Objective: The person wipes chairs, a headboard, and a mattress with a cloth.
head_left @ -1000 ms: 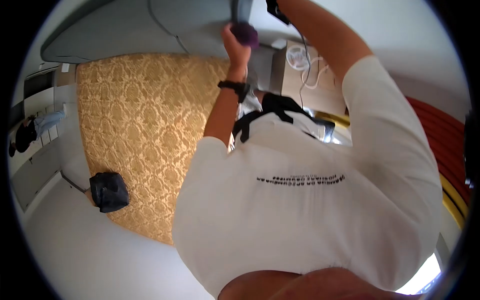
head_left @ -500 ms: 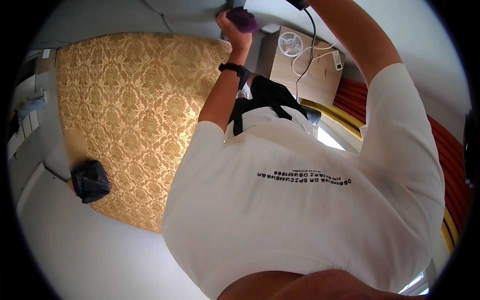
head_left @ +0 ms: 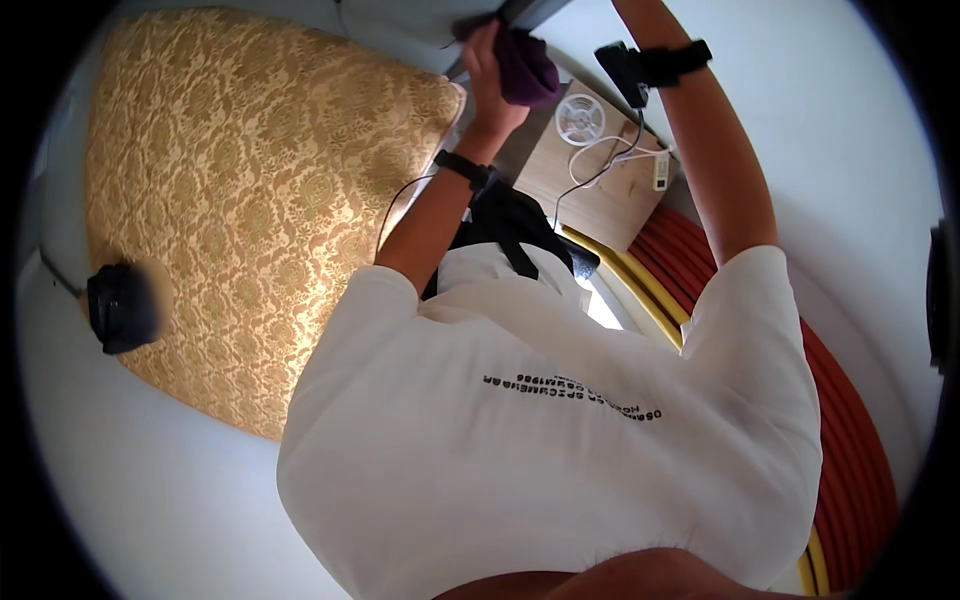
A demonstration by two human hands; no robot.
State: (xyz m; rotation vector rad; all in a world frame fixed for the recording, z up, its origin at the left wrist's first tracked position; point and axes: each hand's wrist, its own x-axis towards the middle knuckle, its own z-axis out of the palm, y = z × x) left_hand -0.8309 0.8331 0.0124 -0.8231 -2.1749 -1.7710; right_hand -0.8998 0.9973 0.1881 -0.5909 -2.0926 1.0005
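At the top centre, my left hand [head_left: 490, 92] is closed on a dark purple cloth [head_left: 528, 70], which looks bunched up. The cloth lies against or very near a dark grey bar [head_left: 540, 10] at the upper edge; contact is unclear. A black band with a small device [head_left: 470, 172] circles my left wrist. My right arm [head_left: 715, 150] stretches up past the top edge, so my right hand is out of sight. Another black strap with a device [head_left: 650, 68] sits on that forearm, with a cable running down from it.
A gold patterned mattress or bed cover [head_left: 230, 200] fills the left side. A wooden cabinet top [head_left: 560, 165] carries a white reel [head_left: 580, 119] and a white power strip [head_left: 661, 172]. Red folds [head_left: 845, 440] line the right, and a black bag-like object [head_left: 118, 308] is at far left.
My left hand and the purple cloth have shifted slightly right and down in view. More of my right forearm and its strap now shows. The whole scene has shifted with the camera.
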